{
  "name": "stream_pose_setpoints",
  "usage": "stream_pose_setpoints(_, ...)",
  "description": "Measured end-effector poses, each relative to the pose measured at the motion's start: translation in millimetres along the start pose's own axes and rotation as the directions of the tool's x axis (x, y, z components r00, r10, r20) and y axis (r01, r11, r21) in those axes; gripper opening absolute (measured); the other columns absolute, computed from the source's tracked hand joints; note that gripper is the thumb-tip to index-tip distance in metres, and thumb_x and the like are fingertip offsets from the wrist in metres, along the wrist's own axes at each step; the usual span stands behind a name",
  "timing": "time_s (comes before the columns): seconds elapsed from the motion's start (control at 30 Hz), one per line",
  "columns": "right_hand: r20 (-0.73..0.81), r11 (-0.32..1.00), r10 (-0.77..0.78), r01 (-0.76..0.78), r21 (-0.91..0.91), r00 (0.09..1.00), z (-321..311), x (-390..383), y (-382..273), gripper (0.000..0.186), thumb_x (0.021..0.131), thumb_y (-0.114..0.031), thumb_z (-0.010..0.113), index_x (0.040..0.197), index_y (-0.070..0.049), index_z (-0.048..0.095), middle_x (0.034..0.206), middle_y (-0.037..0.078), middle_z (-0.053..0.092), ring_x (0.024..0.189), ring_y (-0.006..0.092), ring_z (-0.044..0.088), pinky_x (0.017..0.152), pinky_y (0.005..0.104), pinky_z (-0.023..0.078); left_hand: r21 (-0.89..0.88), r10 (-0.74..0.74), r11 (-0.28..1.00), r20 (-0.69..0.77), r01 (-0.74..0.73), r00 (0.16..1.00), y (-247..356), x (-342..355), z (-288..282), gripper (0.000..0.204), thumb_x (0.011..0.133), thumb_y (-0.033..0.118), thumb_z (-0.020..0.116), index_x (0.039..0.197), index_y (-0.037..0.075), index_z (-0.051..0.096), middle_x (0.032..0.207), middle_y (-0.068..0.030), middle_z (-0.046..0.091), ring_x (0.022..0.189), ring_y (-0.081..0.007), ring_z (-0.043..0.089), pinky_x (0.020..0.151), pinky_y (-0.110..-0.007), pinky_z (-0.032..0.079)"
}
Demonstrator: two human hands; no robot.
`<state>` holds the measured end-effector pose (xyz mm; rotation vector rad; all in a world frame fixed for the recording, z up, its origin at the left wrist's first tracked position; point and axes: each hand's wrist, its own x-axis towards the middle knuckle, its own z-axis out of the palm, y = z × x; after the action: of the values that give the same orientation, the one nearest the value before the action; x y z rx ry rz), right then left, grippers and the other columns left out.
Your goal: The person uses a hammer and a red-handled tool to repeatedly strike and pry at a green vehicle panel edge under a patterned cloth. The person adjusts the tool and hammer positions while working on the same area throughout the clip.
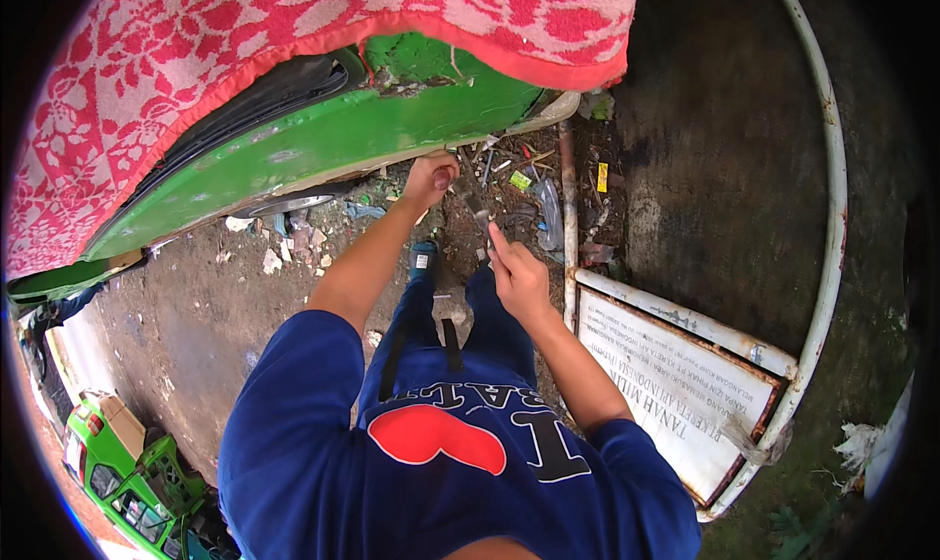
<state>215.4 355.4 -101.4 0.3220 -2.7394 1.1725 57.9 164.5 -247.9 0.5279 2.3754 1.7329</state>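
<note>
My left hand (427, 182) is closed in a fist close to the lower edge of a green car body (294, 149). A rounded brownish end shows at the fist; the rest of what it grips is hidden. Lower and to the right, my right hand (521, 280) is wrapped round a short flat tool (479, 213) with a pale metal band and a darker grey end. Whether it is a paintbrush or a scraper, I cannot tell. The tool points up and left toward my left hand, apart from it.
A red and pink patterned blanket (225, 61) drapes over the car. Litter and paint chips (272, 260) are scattered on the ground. To the right stands a rusty white metal frame (830, 168) with a white sign (651, 384). Another green vehicle (127, 482) is at lower left.
</note>
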Motion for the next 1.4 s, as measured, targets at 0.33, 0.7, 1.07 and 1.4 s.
stream_pose_setpoints(0.33,-0.051,0.979,0.165,-0.157,0.127,0.985,-1,-20,-9,0.046,0.088,-0.004,0.067,0.133,-0.011,0.062,0.070,0.008,0.054,0.058,0.0244,0.053,0.063,0.0326,0.045,-0.039,0.151,0.988,0.036,-0.150,0.988,17,-5,-10,0.013,0.078,-0.011,0.063,0.080,0.002,0.064,0.085,-0.0074,0.060,0.075,-0.0205,0.058,0.065,-0.029,0.045)
stream_pose_setpoints(0.7,-0.102,0.980,0.161,-0.147,0.130,0.982,7,-23,-23,0.046,0.089,-0.004,0.066,0.134,-0.011,0.062,0.074,0.010,0.059,0.061,0.0261,0.056,0.069,0.0344,0.049,0.021,0.314,0.949,-0.009,-0.314,0.949,15,1,-8,0.011,0.068,-0.007,0.061,0.077,-0.001,0.062,0.084,-0.0057,0.058,0.062,-0.0105,0.052,0.056,-0.024,0.038)
stream_pose_setpoints(1.07,-0.108,0.979,0.167,-0.152,0.135,0.980,11,-19,-27,0.046,0.088,-0.004,0.067,0.133,-0.011,0.062,0.078,0.012,0.064,0.064,0.0256,0.061,0.059,0.0352,0.050,-0.122,0.079,0.990,0.083,-0.068,0.993,18,0,-16,0.010,0.082,-0.008,0.060,0.081,0.001,0.063,0.085,-0.0088,0.062,0.075,-0.0217,0.059,0.068,-0.029,0.046)
stream_pose_setpoints(1.4,-0.051,0.994,-0.106,0.105,-0.018,0.993,17,0,-39,0.046,0.085,0.001,0.069,0.130,-0.008,0.064,0.077,0.013,0.062,0.058,0.0276,0.059,0.054,0.0347,0.048,-0.123,0.214,0.969,-0.016,-0.214,0.977,4,8,-10,0.014,0.068,-0.008,0.059,0.079,-0.001,0.064,0.081,-0.0055,0.056,0.067,-0.0152,0.053,0.059,-0.026,0.040)
